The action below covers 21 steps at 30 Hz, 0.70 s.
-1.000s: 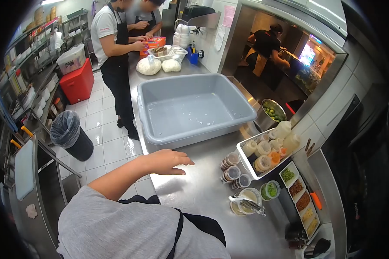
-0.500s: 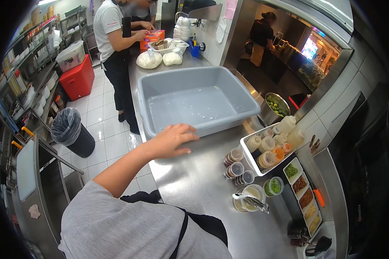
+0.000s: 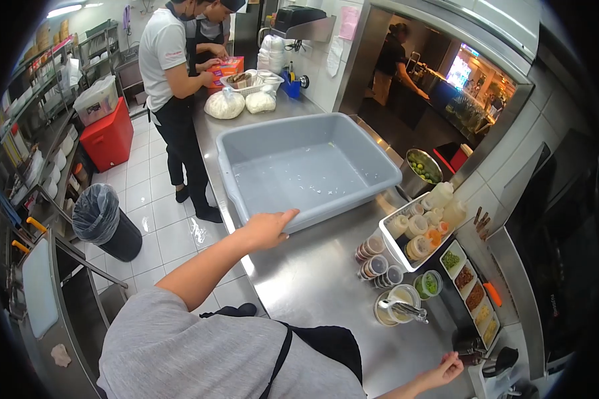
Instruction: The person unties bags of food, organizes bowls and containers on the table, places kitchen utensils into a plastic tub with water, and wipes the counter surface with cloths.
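Observation:
A large grey plastic tub (image 3: 313,216) stands on the steel counter (image 3: 306,266), with small white bits scattered over its floor. My left hand (image 3: 269,229) is at the tub's near left corner, fingers stretched along the near rim and open; whether it presses on the rim I cannot tell. My right hand (image 3: 444,370) is low at the right, its fingers curled in, beside a dark container (image 3: 471,347). What those fingers hold, if anything, is hidden. Nearby on the counter is a clear container with tongs (image 3: 406,309) lying across its top.
A white basket (image 3: 396,246) of squeeze bottles, lidded cups (image 3: 374,267) and a tray of toppings (image 3: 471,292) line the right side. Behind the tub are bagged white food (image 3: 224,104) and two people at an orange box (image 3: 226,70). A bin (image 3: 106,223) stands on the floor.
My left hand has come down and left toward the tub's corner, its fingers closer together. My right hand has entered view at the lower right. The camera view has shifted slightly.

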Motion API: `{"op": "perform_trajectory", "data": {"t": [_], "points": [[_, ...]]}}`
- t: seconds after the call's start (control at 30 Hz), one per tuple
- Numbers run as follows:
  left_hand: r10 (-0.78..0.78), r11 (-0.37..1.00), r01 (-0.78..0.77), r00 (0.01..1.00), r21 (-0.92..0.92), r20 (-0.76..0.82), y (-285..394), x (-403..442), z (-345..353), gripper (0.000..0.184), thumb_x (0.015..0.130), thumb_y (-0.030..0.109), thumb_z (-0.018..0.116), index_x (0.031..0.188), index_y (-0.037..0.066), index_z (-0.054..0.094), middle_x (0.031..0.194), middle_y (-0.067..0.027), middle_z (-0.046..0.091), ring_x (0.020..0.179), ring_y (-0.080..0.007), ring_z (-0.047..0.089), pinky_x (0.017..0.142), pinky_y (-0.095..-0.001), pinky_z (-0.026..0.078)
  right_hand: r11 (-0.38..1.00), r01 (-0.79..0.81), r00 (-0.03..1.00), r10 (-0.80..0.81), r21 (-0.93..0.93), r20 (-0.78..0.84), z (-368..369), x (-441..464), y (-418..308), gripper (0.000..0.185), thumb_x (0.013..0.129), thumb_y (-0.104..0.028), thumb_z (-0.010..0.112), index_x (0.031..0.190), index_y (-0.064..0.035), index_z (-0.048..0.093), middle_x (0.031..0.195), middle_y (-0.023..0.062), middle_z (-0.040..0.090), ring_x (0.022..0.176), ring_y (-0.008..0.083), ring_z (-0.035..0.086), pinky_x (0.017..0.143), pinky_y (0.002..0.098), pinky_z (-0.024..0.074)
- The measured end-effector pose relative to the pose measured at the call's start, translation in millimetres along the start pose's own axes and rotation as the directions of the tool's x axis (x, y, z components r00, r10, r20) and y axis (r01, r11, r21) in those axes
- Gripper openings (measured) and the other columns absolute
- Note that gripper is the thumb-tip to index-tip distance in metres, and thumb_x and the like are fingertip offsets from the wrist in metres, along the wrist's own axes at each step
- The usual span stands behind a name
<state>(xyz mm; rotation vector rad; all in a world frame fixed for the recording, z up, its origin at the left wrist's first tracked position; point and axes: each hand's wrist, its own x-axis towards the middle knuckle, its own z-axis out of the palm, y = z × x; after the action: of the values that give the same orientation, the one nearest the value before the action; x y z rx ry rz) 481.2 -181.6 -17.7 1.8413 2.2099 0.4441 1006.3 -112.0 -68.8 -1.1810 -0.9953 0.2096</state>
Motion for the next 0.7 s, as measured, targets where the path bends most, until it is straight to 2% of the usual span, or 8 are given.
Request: {"op": "perform_trajectory", "data": {"t": [0.07,0.2,0.27,0.33,0.5,0.6,0.63,0.7], "points": [[-0.015,0.998,0.013,0.999,0.066,0.029,-5,4,2,0.056,0.082,0.017,0.058,0.131,0.011,0.032,0.102,-0.0169,0.06,0.087,-0.0365,0.06,0.073,-0.0433,0.048,0.992,-0.015,0.999,0.01,0.126,0.038,40,-18,-32,0.018,0.084,-0.017,0.061,0.083,-0.0033,0.049,0.079,0.0061,0.054,0.069,0.0136,0.052,0.063,0.0265,0.0466],[0.015,0.997,-0.014,1.0,0.074,-0.016,-6,-7,4,0.051,0.083,0.014,0.055,0.129,0.011,0.034,0.097,-0.0151,0.061,0.082,-0.0355,0.06,0.069,-0.0433,0.049,0.97,-0.048,0.891,-0.066,0.237,0.45,96,-78,-78,0.01,0.081,-0.001,0.059,0.083,-0.0035,0.05,0.082,0.0059,0.057,0.073,0.0131,0.053,0.069,0.0263,0.0456],[0.049,0.996,-0.047,0.998,0.071,-0.034,-7,-11,2,0.053,0.082,0.014,0.055,0.13,0.011,0.033,0.097,-0.0148,0.061,0.081,-0.0353,0.061,0.069,-0.0433,0.049,0.972,-0.066,0.753,-0.099,0.224,0.651,118,-119,-87,0.008,0.078,-0.001,0.062,0.081,-0.0033,0.055,0.08,0.0066,0.058,0.073,0.014,0.055,0.069,0.0264,0.0459],[0.048,0.996,-0.049,0.999,0.072,0.011,-3,-18,-3,0.054,0.082,0.016,0.056,0.131,0.011,0.033,0.099,-0.0155,0.061,0.083,-0.0358,0.06,0.069,-0.0433,0.049,0.99,-0.021,0.508,-0.109,0.139,0.854,130,-151,-104,0.005,0.078,-0.003,0.064,0.079,-0.0031,0.059,0.078,0.0071,0.059,0.073,0.0155,0.057,0.068,0.0267,0.0462],[0.139,0.989,-0.135,0.988,-0.056,0.074,-9,-37,0,0.063,0.081,0.023,0.058,0.135,0.011,0.029,0.108,-0.0201,0.058,0.094,-0.0392,0.057,0.079,-0.043,0.048,0.992,-0.122,0.254,0.02,0.011,0.967,143,-200,-126,0.01,0.078,-0.01,0.066,0.08,-0.0031,0.059,0.078,0.0085,0.058,0.071,0.0184,0.058,0.067,0.0275,0.0454],[0.069,0.994,-0.042,0.96,-0.105,0.271,10,-40,-23,0.069,0.078,0.022,0.063,0.137,0.009,0.028,0.12,-0.0215,0.05,0.108,-0.0381,0.051,0.091,-0.0407,0.042,0.978,-0.203,0.184,0.089,-0.05,0.979,137,-196,-122,0.01,0.08,-0.011,0.063,0.082,-0.0034,0.058,0.081,0.0086,0.057,0.072,0.0185,0.057,0.068,0.0278,0.0449],[0.113,0.991,-0.085,0.945,-0.103,0.308,12,-39,-23,0.069,0.078,0.022,0.063,0.137,0.009,0.028,0.12,-0.0215,0.05,0.108,-0.0381,0.051,0.091,-0.0407,0.042,0.972,-0.219,0.225,0.131,-0.081,0.966,131,-193,-117,0.01,0.08,-0.011,0.063,0.082,-0.0034,0.058,0.081,0.0086,0.057,0.072,0.0185,0.057,0.068,0.0278,0.0449],[0.318,0.942,-0.313,0.948,-0.118,0.027,16,-35,-24,0.073,0.074,0.016,0.067,0.136,0.008,0.03,0.132,-0.0194,0.04,0.119,-0.0355,0.042,0.098,-0.0396,0.037,0.985,-0.148,0.285,0.125,-0.085,0.95,123,-183,-106,0.009,0.08,-0.01,0.063,0.083,-0.0038,0.058,0.081,0.0085,0.057,0.074,0.018,0.057,0.07,0.028,0.0445]]}}
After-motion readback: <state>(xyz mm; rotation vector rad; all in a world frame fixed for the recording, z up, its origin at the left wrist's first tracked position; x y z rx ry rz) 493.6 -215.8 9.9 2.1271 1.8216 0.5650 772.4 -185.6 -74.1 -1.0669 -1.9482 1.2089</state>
